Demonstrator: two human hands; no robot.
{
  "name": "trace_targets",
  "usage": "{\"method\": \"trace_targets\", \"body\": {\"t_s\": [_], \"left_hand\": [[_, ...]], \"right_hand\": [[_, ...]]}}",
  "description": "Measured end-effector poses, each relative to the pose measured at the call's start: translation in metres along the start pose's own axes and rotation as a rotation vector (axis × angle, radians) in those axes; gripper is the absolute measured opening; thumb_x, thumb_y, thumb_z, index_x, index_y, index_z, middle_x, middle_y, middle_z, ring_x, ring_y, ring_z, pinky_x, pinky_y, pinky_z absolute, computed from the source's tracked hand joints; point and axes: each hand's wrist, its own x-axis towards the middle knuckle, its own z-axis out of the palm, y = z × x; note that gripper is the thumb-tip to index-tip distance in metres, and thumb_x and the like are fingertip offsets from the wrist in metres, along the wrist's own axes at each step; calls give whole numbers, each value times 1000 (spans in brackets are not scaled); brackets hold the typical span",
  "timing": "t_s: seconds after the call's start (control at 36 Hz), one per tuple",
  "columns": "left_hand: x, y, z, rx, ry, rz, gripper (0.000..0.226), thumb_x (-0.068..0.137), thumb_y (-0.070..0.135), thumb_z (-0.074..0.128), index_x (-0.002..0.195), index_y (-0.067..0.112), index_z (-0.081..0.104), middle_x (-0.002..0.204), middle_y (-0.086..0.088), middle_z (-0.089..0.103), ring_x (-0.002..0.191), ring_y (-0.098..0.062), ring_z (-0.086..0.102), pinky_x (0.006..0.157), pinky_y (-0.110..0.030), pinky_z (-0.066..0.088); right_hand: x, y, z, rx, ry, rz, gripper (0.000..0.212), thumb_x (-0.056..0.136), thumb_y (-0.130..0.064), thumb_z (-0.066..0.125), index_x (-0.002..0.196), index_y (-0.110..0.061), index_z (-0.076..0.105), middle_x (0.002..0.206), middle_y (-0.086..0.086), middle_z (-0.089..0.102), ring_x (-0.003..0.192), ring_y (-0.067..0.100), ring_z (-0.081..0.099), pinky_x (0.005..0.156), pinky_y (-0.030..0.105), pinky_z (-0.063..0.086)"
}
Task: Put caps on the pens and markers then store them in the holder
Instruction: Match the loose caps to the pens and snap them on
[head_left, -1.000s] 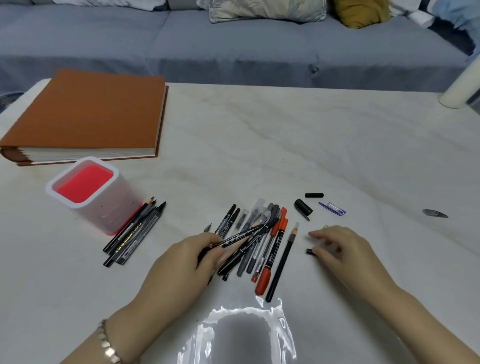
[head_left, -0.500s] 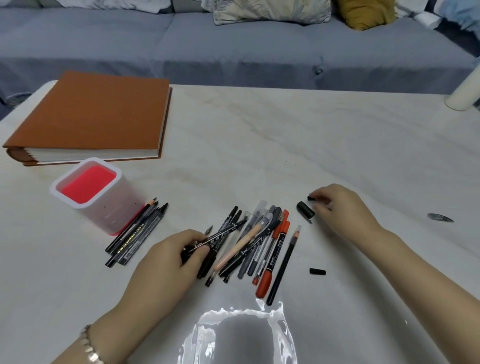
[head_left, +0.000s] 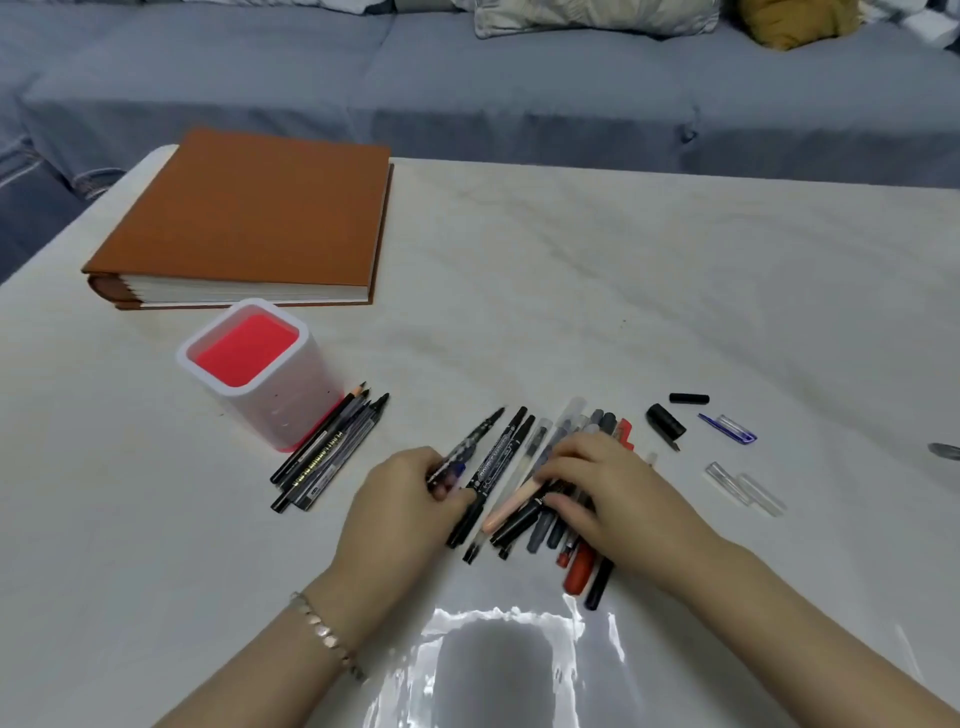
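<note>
White print runs along a black marker (head_left: 500, 457) and gold lettering along one of the pens (head_left: 327, 457) lying just right of the holder (head_left: 280, 415) (neither is legible). The holder is square, frosted plastic, red inside. The left hand (head_left: 410, 499) grips a speckled pen (head_left: 467, 447). The right hand (head_left: 608, 488) lies bent-fingered over the pile; I cannot tell whether it grips anything. Loose black caps (head_left: 665, 420) and clear caps (head_left: 727, 480) lie to the right on the marbled table (head_left: 571, 291).

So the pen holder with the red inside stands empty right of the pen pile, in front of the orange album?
Not quite. The head view shows the holder left of the pen pile, not right; it is indeed empty, in front of the orange album.
</note>
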Motion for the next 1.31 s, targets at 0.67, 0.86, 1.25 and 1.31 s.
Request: {"method": "trace_targets", "body": {"t_s": [0.67, 0.86, 1.25, 1.31], "left_hand": [[10, 17, 19, 171, 58, 85, 25, 85, 30, 52, 74, 8, 56, 87, -1, 46, 72, -25, 54, 63, -31, 43], [-2, 35, -14, -414, -162, 13, 26, 79, 20, 65, 64, -1, 65, 42, 3, 40, 36, -6, 29, 38, -13, 25], [-23, 44, -16, -916, -467, -206, 16, 86, 22, 56, 73, 15, 55, 51, -1, 48, 34, -9, 29, 37, -17, 29], [-25, 45, -13, -931, -451, -161, 11, 86, 19, 57, 80, 10, 62, 56, -4, 59, 31, -9, 30, 35, -14, 27]], "right_hand": [[-9, 0, 6, 38, 55, 45, 22, 87, -18, 57, 107, -16, 65, 112, -1, 56, 107, 14, 49, 91, 16, 31], [-2, -16, -17, 757, 292, 437, 12, 85, -19, 60, 95, -24, 64, 78, -8, 65, 66, -3, 58, 64, 8, 42], [-2, -39, -20, 1411, 327, 628, 20, 86, -24, 55, 75, -14, 68, 48, -5, 53, 49, 6, 47, 55, 13, 45], [-3, -42, -19, 1385, 348, 641, 26, 87, -29, 53, 72, -14, 67, 46, -5, 52, 47, 6, 47, 54, 14, 44]]}}
